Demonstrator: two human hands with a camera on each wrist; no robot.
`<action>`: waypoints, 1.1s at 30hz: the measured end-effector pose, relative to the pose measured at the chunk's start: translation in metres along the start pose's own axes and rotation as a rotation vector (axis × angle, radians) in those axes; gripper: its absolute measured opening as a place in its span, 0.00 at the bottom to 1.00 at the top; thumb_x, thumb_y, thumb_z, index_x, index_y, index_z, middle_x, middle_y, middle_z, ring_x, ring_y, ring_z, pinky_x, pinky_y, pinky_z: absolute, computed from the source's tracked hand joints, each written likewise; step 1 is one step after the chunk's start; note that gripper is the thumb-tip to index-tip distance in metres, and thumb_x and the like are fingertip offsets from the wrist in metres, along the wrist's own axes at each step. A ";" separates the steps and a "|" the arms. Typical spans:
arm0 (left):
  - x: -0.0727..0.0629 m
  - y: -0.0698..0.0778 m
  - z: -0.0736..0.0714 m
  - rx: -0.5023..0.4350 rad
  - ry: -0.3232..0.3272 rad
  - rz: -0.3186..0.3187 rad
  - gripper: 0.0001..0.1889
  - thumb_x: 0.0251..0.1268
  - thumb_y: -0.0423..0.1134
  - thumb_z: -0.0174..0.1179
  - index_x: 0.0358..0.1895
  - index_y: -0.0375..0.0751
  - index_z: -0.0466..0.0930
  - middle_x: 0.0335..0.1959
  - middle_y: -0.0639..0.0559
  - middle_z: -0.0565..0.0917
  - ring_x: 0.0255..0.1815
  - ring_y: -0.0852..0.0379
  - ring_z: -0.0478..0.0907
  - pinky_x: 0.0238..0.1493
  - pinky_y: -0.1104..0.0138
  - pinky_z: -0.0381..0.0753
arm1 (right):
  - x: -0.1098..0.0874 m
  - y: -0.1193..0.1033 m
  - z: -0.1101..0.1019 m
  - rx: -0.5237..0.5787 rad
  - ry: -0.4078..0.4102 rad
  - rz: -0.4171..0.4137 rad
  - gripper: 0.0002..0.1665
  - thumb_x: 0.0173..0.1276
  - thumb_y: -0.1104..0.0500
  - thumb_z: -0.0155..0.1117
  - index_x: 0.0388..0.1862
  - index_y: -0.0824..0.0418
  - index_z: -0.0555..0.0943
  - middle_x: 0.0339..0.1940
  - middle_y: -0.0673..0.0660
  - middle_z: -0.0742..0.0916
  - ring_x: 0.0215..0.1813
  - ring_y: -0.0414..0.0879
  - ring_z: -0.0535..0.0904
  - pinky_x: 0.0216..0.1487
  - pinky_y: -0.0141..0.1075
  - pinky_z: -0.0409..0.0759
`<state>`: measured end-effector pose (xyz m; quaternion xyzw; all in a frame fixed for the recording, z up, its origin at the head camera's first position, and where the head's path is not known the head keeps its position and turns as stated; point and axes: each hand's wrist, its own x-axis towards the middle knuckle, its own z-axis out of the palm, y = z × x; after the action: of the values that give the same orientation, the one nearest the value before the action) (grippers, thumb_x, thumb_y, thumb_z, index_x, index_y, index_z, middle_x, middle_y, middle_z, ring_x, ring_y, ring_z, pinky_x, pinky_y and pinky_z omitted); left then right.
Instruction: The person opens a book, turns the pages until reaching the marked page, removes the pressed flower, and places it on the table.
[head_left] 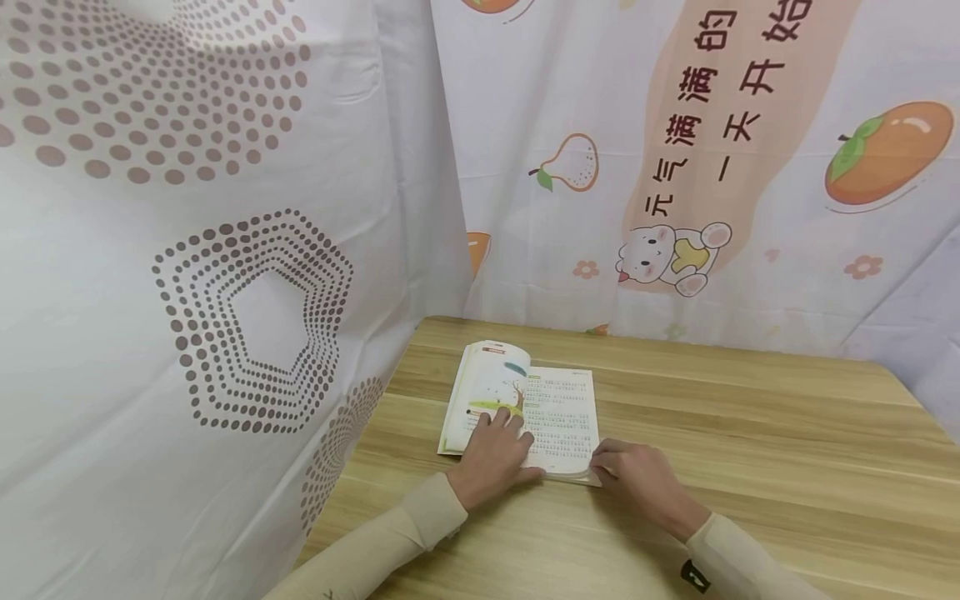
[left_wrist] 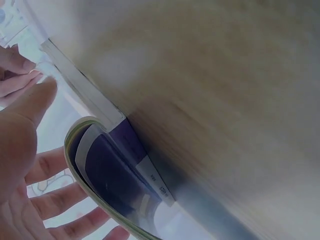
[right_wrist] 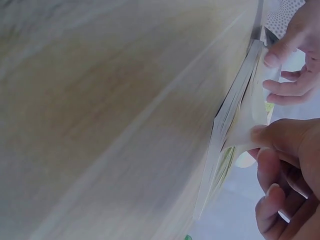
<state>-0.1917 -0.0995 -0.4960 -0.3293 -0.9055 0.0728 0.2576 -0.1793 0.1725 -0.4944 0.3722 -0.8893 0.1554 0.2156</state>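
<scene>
An open book (head_left: 558, 417) lies on the wooden table, with a tree picture on its left page and printed text on its right page. My left hand (head_left: 495, 454) rests across the lower left page near the fold, fingers spread against the curved pages in the left wrist view. At the book's lower right corner is my right hand (head_left: 637, 479). Its thumb and forefinger pinch a page corner (right_wrist: 245, 131), which bends up from the stack in the right wrist view. The book's spine (left_wrist: 127, 137) shows in the left wrist view, along the table.
The wood-grain table (head_left: 750, 417) extends well to the right of the book. A white curtain with dotted patterns (head_left: 255, 333) hangs along the left side. Behind the table hangs another curtain with fruit prints and a cartoon bear (head_left: 667, 258).
</scene>
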 end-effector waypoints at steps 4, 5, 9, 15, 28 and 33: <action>0.001 0.001 -0.001 0.027 -0.037 0.004 0.31 0.54 0.77 0.60 0.32 0.52 0.85 0.34 0.53 0.81 0.39 0.51 0.73 0.36 0.59 0.71 | 0.000 0.000 0.000 0.010 -0.006 0.020 0.09 0.54 0.67 0.79 0.29 0.53 0.89 0.33 0.42 0.88 0.33 0.36 0.85 0.29 0.34 0.82; 0.001 0.002 -0.001 0.030 -0.037 0.004 0.30 0.54 0.77 0.60 0.32 0.52 0.85 0.34 0.53 0.81 0.39 0.52 0.73 0.36 0.60 0.71 | 0.000 0.000 -0.001 0.016 -0.008 0.030 0.09 0.55 0.67 0.79 0.29 0.53 0.89 0.33 0.42 0.88 0.33 0.36 0.85 0.30 0.34 0.82; 0.000 0.002 0.001 0.038 -0.013 -0.001 0.27 0.60 0.73 0.61 0.31 0.52 0.84 0.34 0.53 0.82 0.39 0.51 0.74 0.36 0.59 0.73 | -0.002 0.000 -0.002 0.048 -0.021 0.095 0.10 0.55 0.64 0.81 0.36 0.56 0.90 0.40 0.47 0.89 0.30 0.33 0.81 0.30 0.33 0.81; 0.000 0.003 0.001 0.038 0.014 -0.008 0.19 0.66 0.61 0.63 0.28 0.50 0.83 0.30 0.53 0.81 0.37 0.51 0.74 0.34 0.59 0.73 | -0.003 0.002 -0.003 0.061 -0.032 0.194 0.35 0.54 0.57 0.84 0.60 0.66 0.84 0.56 0.57 0.85 0.23 0.26 0.68 0.24 0.28 0.71; 0.002 -0.003 -0.001 0.054 0.042 -0.106 0.30 0.67 0.40 0.53 0.71 0.32 0.69 0.38 0.48 0.85 0.28 0.53 0.74 0.22 0.64 0.72 | -0.003 0.000 -0.003 0.052 -0.069 0.198 0.38 0.54 0.57 0.84 0.64 0.65 0.82 0.57 0.58 0.84 0.25 0.27 0.69 0.26 0.29 0.73; 0.003 -0.008 -0.003 0.010 0.163 -0.133 0.46 0.54 0.36 0.72 0.76 0.36 0.59 0.59 0.32 0.76 0.46 0.42 0.80 0.36 0.58 0.82 | -0.006 0.003 -0.001 0.038 -0.132 0.127 0.32 0.55 0.56 0.83 0.58 0.62 0.85 0.56 0.57 0.84 0.27 0.30 0.72 0.28 0.32 0.77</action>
<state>-0.1968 -0.1040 -0.4896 -0.2720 -0.9009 0.0330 0.3365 -0.1770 0.1785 -0.4971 0.3286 -0.9202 0.1608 0.1393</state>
